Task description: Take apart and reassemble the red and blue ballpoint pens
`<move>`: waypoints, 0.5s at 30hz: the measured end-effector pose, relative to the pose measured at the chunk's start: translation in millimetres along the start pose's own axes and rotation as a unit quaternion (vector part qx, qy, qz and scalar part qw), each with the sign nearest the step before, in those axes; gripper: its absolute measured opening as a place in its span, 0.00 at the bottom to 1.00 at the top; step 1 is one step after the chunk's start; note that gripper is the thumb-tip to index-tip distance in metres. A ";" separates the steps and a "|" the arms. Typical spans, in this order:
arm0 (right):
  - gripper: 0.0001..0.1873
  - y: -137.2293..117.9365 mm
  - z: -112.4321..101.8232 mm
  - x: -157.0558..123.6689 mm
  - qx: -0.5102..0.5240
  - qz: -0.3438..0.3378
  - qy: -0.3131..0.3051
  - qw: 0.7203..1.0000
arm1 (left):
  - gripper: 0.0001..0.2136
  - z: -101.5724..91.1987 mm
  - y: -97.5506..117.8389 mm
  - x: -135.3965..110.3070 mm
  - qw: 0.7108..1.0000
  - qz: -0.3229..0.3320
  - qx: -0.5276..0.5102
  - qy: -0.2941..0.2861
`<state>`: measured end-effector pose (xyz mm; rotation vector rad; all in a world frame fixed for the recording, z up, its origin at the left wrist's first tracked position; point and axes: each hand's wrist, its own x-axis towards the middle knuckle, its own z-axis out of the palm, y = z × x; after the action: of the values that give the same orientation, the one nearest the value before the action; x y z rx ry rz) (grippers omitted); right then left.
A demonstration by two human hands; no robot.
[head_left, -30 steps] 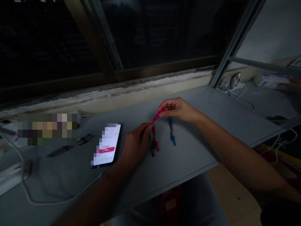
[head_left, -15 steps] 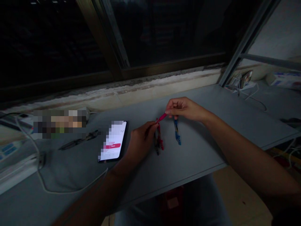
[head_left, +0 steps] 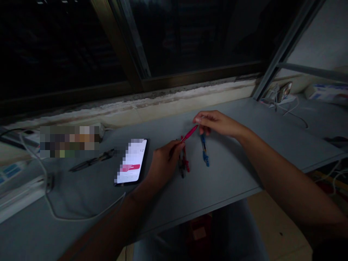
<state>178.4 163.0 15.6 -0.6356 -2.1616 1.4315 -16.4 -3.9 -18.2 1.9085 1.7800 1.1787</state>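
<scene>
My left hand pinches a pinkish-red pen near its lower end, the pen slanting up to the right. Just beyond the pen's upper end is my right hand, thumb and forefinger pressed together; whether something small sits between them is too dim to see. Below the pen, a red pen and a dark pen lie close together on the grey desk, partly hidden by my left hand. A blue pen lies under and in front of my right hand.
A lit phone lies left of my left hand. Further left are a dark pen-like object, a white cable and a power strip. A window stands behind the desk. Another phone leans at the far right.
My right fingers have slid off the pinkish-red pen's upper end, moving slightly up, so more of the pen shows. My left hand keeps its hold, nearly still.
</scene>
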 end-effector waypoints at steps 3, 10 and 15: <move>0.22 1.0 1.1 1.1 0.038 -0.024 -0.034 0.998 | 0.13 0.7 -1.2 -0.1 1.000 -0.002 -0.011 -0.005; 0.22 2.6 0.5 -0.1 -0.018 0.007 -0.076 0.997 | 0.14 1.7 -0.8 -1.0 1.000 -0.001 -0.018 -0.026; 0.23 1.9 1.6 -1.4 -0.047 0.005 -0.102 0.994 | 0.13 -0.3 -0.2 -1.8 0.999 0.014 -0.013 -0.037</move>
<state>178.8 161.7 13.1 -0.5540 -2.3983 1.4617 -16.6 -5.7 -18.9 1.9416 1.6977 1.1199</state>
